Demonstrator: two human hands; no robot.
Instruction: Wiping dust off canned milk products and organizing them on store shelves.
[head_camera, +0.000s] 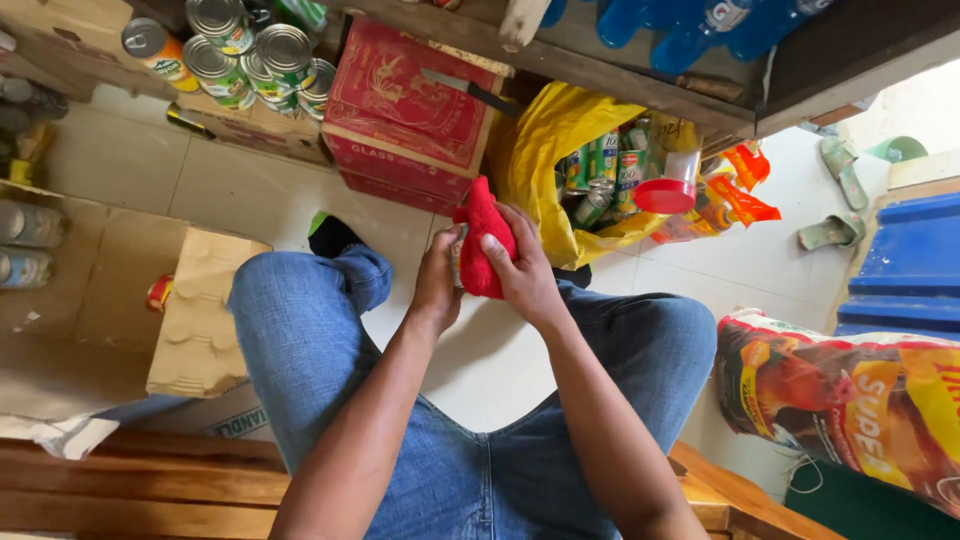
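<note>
The person sits on a wooden bench (140, 480) in blue jeans (300, 340), knees apart over the pale tiled floor (490, 370), and the yellow bag (545, 150) full of tins lies just beyond the hands, with the red carton (400, 110) to the left of this bag. In front of the yellow bag, touching nothing of it, the right hand (520, 270) is closed around a red cloth (483, 240). The left hand (438, 280) presses against a small can (457, 258), mostly hidden by the cloth; its fingers are curled around it.
</note>
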